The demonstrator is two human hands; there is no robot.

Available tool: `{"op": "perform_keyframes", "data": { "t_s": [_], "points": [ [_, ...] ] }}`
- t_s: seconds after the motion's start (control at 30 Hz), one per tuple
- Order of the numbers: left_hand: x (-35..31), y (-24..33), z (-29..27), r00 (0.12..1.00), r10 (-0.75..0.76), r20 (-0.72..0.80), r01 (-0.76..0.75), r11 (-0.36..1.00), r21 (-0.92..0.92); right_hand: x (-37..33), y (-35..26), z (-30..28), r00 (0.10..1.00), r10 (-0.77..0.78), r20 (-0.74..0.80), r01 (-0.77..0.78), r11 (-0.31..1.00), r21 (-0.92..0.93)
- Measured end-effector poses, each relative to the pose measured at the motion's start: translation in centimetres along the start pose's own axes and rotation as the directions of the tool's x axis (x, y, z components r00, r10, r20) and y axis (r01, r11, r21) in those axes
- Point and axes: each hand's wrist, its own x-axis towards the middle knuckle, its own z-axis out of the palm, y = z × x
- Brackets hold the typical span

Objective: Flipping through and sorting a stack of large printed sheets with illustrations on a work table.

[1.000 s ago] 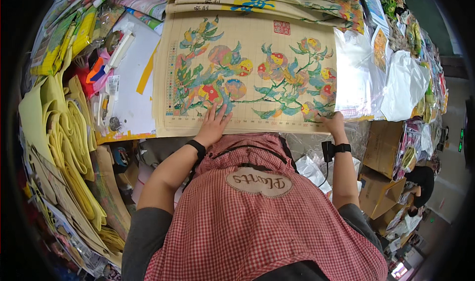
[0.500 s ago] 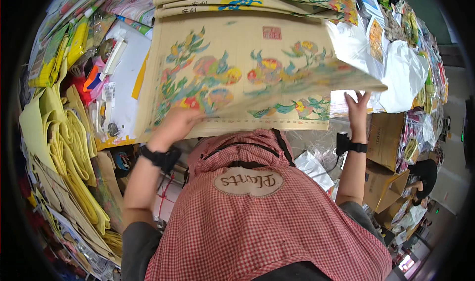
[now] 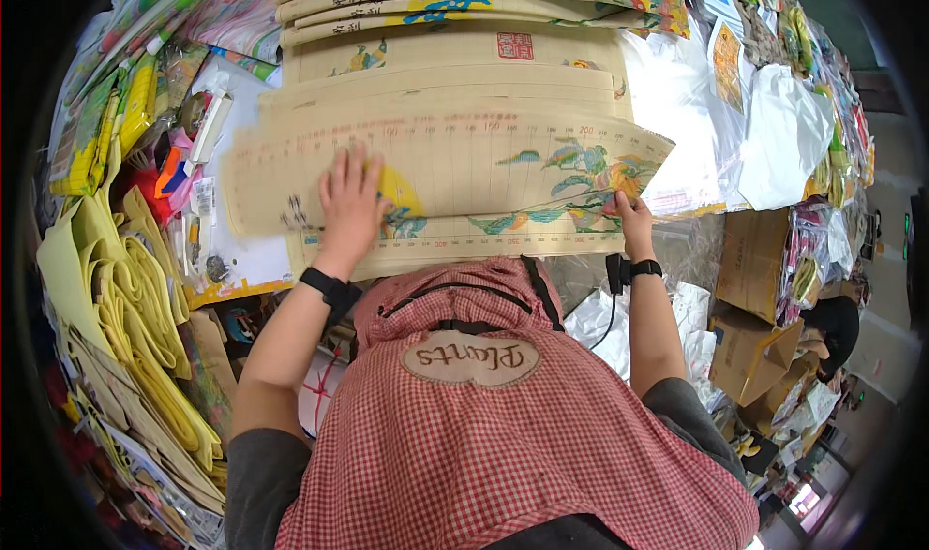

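A large beige printed sheet [image 3: 464, 168], with coloured plants and a scale of marks along its edge, lies folded over on itself in front of me. Its left end is smeared by motion. My left hand [image 3: 353, 202] rests flat on the folded layer with its fingers spread. At the sheet's right end, my right hand [image 3: 634, 226] pinches the near edge between thumb and fingers. Beneath the fold, a lower printed layer [image 3: 445, 244] shows along the near side. Several folded beige sheets [image 3: 377, 10] with blue and yellow print are stacked just beyond.
Yellow packets [image 3: 106, 129], a white box-shaped item [image 3: 207, 129] and an orange-and-blue item [image 3: 174, 171] lie at the left. Folded yellow material [image 3: 135, 289] hangs near the left side. To the right are a white plastic bag [image 3: 789, 139] and open cardboard boxes [image 3: 755, 352]; another person [image 3: 834, 327] is bent over beyond.
The sheet's far part has been folded toward me. My left hand has moved up and flattened onto it; my right hand has come inward and down and now pinches the right edge.
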Motion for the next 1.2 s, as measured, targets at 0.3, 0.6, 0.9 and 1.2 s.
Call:
{"op": "perform_keyframes", "data": {
  "t_s": [0.3,0.6,0.9,1.2],
  "points": [
    [-4.3,2.2,7.2,0.951,-0.034,0.307,0.065,0.994,-0.092,0.5,1.2,-1.1,0.984,0.146,0.102,-0.146,0.989,-0.005],
    [-2.7,1.5,6.4,0.989,-0.089,0.119,0.114,0.967,-0.227,2.6,0.4,-0.2,0.989,0.145,-0.013,-0.129,0.837,-0.532],
    [-3.1,6.6,10.0,0.953,-0.031,0.302,0.097,0.974,-0.204,-0.2,-1.1,3.9,0.949,-0.226,-0.220,-0.089,0.478,-0.874],
    [-3.1,1.4,9.9,0.931,0.025,0.364,0.051,0.979,-0.200,-4.9,2.2,12.0,0.774,-0.529,0.347,0.487,0.148,-0.861]
  ]
}}
